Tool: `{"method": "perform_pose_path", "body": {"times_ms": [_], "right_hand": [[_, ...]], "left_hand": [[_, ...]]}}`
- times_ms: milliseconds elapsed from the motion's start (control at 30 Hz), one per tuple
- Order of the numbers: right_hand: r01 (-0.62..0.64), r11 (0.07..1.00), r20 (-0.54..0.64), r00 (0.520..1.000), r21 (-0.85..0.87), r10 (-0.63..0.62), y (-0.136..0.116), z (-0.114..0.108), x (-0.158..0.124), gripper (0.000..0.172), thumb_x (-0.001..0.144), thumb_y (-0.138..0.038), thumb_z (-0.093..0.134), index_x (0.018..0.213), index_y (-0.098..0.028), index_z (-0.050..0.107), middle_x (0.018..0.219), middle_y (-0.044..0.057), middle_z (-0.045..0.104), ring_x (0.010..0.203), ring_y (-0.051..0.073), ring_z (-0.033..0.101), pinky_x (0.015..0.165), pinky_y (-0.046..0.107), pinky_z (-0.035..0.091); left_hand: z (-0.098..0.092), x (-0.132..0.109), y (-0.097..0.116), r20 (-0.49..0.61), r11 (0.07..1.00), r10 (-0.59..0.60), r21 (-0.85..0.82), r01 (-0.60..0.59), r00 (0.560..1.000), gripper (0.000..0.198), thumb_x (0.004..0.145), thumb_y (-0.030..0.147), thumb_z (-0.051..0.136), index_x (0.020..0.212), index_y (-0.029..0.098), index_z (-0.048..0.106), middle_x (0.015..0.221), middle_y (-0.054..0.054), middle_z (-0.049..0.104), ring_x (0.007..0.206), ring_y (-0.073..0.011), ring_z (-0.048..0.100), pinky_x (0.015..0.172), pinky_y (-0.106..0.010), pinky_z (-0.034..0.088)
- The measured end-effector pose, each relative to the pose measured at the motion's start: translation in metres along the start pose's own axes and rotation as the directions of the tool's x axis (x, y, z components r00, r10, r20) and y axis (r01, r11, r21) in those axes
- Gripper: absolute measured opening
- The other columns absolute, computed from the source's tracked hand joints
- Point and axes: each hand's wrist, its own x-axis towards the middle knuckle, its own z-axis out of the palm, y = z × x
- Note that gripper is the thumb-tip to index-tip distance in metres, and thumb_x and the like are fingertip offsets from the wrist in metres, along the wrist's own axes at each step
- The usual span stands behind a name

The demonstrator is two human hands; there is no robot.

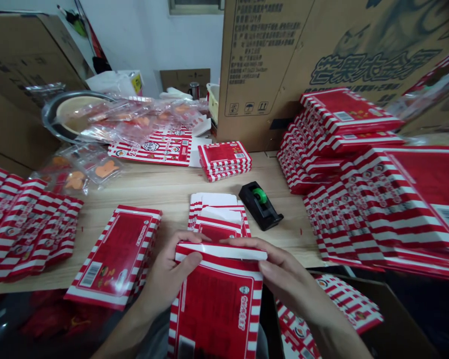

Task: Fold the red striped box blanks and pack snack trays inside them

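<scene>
Between my two hands is a flat red box with red-and-white striped edges, its printed face up and a white flap along its top end. My left hand grips the upper left corner, thumb on the face. At the upper right corner, my right hand has its fingers wrapped behind the flap and its thumb at the edge. Just beyond the box, a small stack of striped cartons with white flaps lies on the table. To its right stands a black tape dispenser with a green roll.
Striped boxes are piled high at right; another stack lies at left. Clear packs with orange pieces spill near a metal basin. A large cardboard carton stands behind. Below right, an open carton holds striped boxes.
</scene>
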Motion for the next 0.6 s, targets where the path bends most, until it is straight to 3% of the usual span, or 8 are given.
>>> {"method": "perform_pose_path", "body": {"times_ms": [167,300,433,600], "right_hand": [[0.032,0.989,-0.082,0.996,-0.148,-0.044,-0.005,0.001,0.0,0.023,0.085,-0.034,0.053,0.104,-0.029,0.064,0.108,0.001,0.066,0.098,0.018,0.061,0.086,0.033,0.045],[0.096,0.94,-0.002,0.995,-0.327,-0.102,-0.009,-0.002,-0.004,0.026,0.082,-0.034,0.059,0.107,-0.031,0.064,0.118,0.0,0.062,0.11,0.02,0.054,0.096,0.034,0.04],[0.11,0.862,0.04,0.994,-0.495,-0.104,-0.014,0.001,-0.011,0.034,0.081,-0.031,0.06,0.115,-0.034,0.058,0.119,0.0,0.06,0.109,0.02,0.055,0.099,0.038,0.039],[0.238,0.727,0.096,0.968,-0.644,-0.232,-0.015,0.011,-0.014,0.035,0.089,-0.025,0.047,0.122,-0.033,0.052,0.13,-0.001,0.05,0.123,0.018,0.042,0.104,0.035,0.034]], "left_hand": [[0.002,-0.001,-0.002,-0.008,1.0,0.022,-0.007,-0.022,1.0,0.011,0.077,0.029,0.059,0.085,0.022,0.055,0.101,-0.002,0.064,0.091,-0.0181,0.06,0.078,-0.027,0.045],[0.003,-0.001,0.0,-0.014,0.996,0.087,0.016,-0.087,0.996,0.005,0.079,0.026,0.056,0.08,0.022,0.054,0.097,-0.001,0.065,0.092,-0.0171,0.059,0.083,-0.027,0.043],[0.006,-0.001,0.002,0.007,0.99,0.128,0.061,-0.128,0.992,0.004,0.078,0.024,0.056,0.078,0.021,0.053,0.094,-0.002,0.065,0.092,-0.0176,0.058,0.084,-0.028,0.042],[0.008,-0.004,0.002,-0.097,0.992,0.104,0.076,-0.096,0.99,0.02,0.077,0.025,0.057,0.096,0.024,0.054,0.111,-0.002,0.061,0.105,-0.0197,0.054,0.092,-0.031,0.039]]}}
